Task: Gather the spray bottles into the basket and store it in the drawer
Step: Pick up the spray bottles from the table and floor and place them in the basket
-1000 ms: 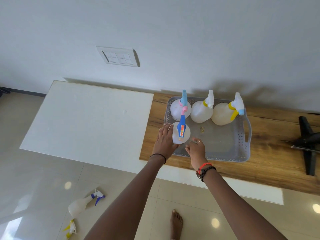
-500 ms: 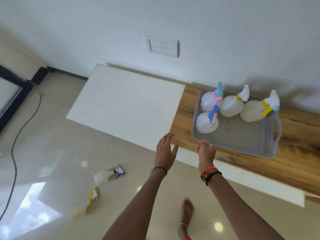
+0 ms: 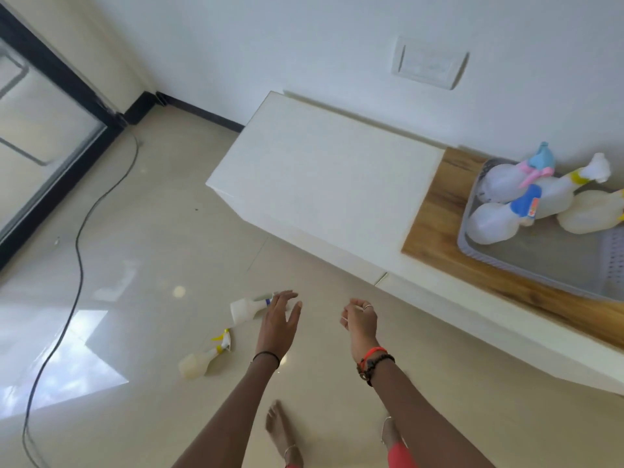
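Left hand (image 3: pixel 278 320): fingers spread, empty, above the floor bottle.
Right hand (image 3: pixel 359 320): loosely curled, holding nothing.
Basket (image 3: pixel 540 265): on the wooden bench top, at its left end, with four spray bottles (image 3: pixel 496 222).
Floor (image 3: pixel 152 248): two spray bottles lying down, one white (image 3: pixel 244 309), one yellow-triggered (image 3: pixel 202 358).

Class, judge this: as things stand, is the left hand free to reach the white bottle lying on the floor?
Probably yes: the left hand is open, empty, just beside the bottle, nothing between them.
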Motion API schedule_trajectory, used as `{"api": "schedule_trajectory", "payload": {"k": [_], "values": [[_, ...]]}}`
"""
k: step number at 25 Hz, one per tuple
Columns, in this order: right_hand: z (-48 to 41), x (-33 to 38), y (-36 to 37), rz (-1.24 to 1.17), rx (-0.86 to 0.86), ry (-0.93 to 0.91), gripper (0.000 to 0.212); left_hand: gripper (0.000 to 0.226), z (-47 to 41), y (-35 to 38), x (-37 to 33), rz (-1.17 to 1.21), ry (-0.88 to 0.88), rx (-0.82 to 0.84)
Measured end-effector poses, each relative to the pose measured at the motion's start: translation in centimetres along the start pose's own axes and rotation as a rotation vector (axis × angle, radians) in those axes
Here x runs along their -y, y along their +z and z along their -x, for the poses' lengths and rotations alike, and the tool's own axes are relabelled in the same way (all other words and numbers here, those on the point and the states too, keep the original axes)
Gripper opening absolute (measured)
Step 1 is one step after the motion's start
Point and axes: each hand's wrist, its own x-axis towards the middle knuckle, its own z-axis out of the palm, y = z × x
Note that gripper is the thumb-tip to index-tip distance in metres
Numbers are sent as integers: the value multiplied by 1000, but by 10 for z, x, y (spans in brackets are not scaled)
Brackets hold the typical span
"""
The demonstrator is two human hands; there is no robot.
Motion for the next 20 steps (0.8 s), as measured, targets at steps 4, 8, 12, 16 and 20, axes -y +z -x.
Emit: {"api": "schedule_trajectory", "payload": {"k": [4,8,12,16,20], "values": [[28,-48,59,-6,0,42,17,24,4,-52,66,-13,-17,40],[39,-87,107,-27,16,85,16,26,0,-86,121,-11,-31,83],[37,-122,147,-60,50,155,14,27,-10,-105,168,-49,-68,151],[17,-152,180,-72,101,235,16,29,-34,-108,209,-102,-117,177],[-31,-185,213,-59,112,303,21,27,-71,-92,261,-161,-131,188]]}}
